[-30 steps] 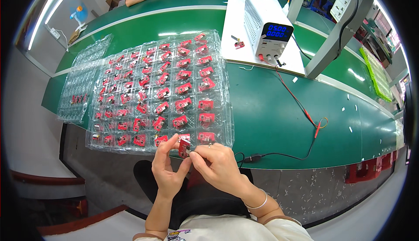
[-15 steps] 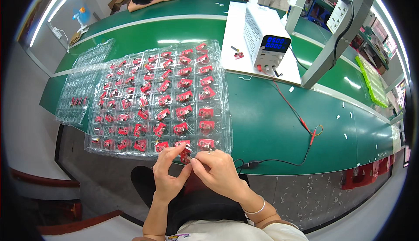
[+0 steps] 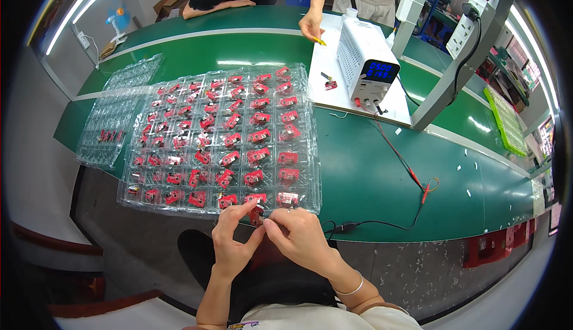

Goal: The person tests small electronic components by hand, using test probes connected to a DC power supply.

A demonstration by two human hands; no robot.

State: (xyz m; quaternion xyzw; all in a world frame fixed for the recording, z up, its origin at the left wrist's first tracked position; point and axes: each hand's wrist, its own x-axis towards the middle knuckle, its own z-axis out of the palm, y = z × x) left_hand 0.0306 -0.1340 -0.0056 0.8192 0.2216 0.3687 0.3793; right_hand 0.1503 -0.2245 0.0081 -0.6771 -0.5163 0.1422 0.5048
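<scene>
Clear plastic trays (image 3: pixel 313 169) hold red boards (image 3: pixel 258 154); left fingers (image 3: pixel 236 212) clamp another board (image 3: pixel 255 215), right fingers (image 3: pixel 274 229) pinched together beside it.

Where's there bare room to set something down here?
On the green table, between the loaded clear tray and red-black cable; also beyond that tray, left of the white panel. It's crowded across the tray's red boards and around the power supply.

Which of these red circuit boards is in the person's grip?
The board pinched by the left hand, with the right hand touching it; other visible boards lie in clear trays, except one on the white panel.
</scene>
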